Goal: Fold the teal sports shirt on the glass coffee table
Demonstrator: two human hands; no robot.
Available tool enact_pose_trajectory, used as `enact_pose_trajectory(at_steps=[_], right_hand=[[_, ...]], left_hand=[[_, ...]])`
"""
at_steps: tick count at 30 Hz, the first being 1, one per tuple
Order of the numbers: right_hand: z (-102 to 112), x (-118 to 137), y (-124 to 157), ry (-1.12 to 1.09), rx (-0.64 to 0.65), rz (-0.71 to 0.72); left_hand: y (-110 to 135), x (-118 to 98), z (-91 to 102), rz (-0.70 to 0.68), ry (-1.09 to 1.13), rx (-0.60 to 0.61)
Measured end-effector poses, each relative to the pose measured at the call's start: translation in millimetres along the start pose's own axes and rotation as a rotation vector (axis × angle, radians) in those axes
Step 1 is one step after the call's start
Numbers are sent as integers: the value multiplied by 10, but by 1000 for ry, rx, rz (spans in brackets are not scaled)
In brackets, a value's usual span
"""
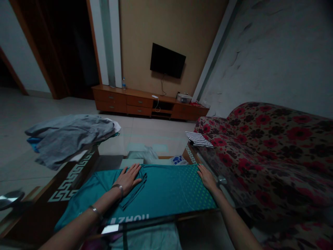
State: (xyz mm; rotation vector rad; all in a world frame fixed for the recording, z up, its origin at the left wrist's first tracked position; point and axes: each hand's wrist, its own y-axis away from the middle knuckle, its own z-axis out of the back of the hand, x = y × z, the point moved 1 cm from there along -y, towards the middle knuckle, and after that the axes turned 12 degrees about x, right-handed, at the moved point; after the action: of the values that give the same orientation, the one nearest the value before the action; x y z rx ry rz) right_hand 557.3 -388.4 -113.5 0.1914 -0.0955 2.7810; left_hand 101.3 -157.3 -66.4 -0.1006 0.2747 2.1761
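A teal shirt (161,192) with white lettering lies spread flat on the glass-topped table (70,182) in front of me. My left hand (128,178) rests flat on the shirt's upper left part, fingers stretched out, with bangles on the wrist and forearm. My right hand (206,177) lies open on the shirt's far right corner, over its dotted pattern. Neither hand grips anything.
A heap of grey clothes (70,137) sits on the table's far left. A striped folded garment (199,139) lies on the floral sofa (262,149) at right. A wooden TV cabinet (145,102) stands against the far wall under a television (167,60).
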Motion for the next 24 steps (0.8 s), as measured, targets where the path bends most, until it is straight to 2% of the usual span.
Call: enact_pose_trajectory(at_steps=[3, 6, 10, 13, 17, 20, 24], right_hand=[[24, -26, 0, 22, 15, -4], [39, 69, 11, 22, -4, -34], [-74, 246, 13, 40, -7, 18], [-230, 303, 11, 52, 4, 46], [-337, 186, 13, 50, -15, 52], [-310, 50, 38, 67, -36, 67], [-270, -35, 145, 81, -88, 2]], left_hand=[[19, -4, 21, -25, 14, -12], [146, 41, 51, 9, 12, -75], [522, 237, 42, 177, -62, -181], [803, 440, -19, 329, -104, -150], [969, 625, -67, 437, -108, -104], [983, 650, -23, 424, -77, -95], [1064, 650, 62, 449, -19, -83]])
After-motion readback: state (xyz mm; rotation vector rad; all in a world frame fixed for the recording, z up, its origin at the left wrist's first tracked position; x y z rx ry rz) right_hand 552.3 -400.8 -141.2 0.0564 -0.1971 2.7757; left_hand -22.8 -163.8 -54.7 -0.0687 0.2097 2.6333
